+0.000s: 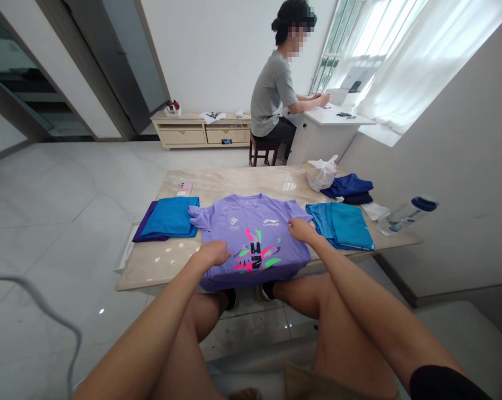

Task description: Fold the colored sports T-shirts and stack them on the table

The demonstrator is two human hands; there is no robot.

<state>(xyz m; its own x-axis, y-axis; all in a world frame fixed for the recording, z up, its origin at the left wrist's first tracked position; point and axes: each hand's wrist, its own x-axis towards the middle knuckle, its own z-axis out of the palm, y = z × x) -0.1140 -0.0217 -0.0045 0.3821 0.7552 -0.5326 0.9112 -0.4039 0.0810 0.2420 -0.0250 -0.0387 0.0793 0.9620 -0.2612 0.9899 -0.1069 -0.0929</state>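
Note:
A purple T-shirt (pixel 251 222) lies front up on the table, its neck pointing away from me and its hem hanging over the near edge. White logos and a pink, green and black print mark its front. My left hand (pixel 215 253) is closed on the shirt's left side, below the sleeve. On the other side my right hand (pixel 301 229) pinches the cloth near the right sleeve. The fingertips of both hands are partly hidden. Folded blue cloth (pixel 171 216) on dark purple cloth (pixel 145 225) lies to the left, and folded teal-blue clothing (pixel 342 225) to the right.
The marble-look table (pixel 151 272) also bears a pink phone-like item (pixel 185 189), a white plastic bag (pixel 321 173), dark blue clothing (pixel 349 186) and a clear bottle (pixel 407 215). Beyond, a person (pixel 271 89) sits at a white desk (pixel 338 115). A low cabinet (pixel 182 135) lines the wall.

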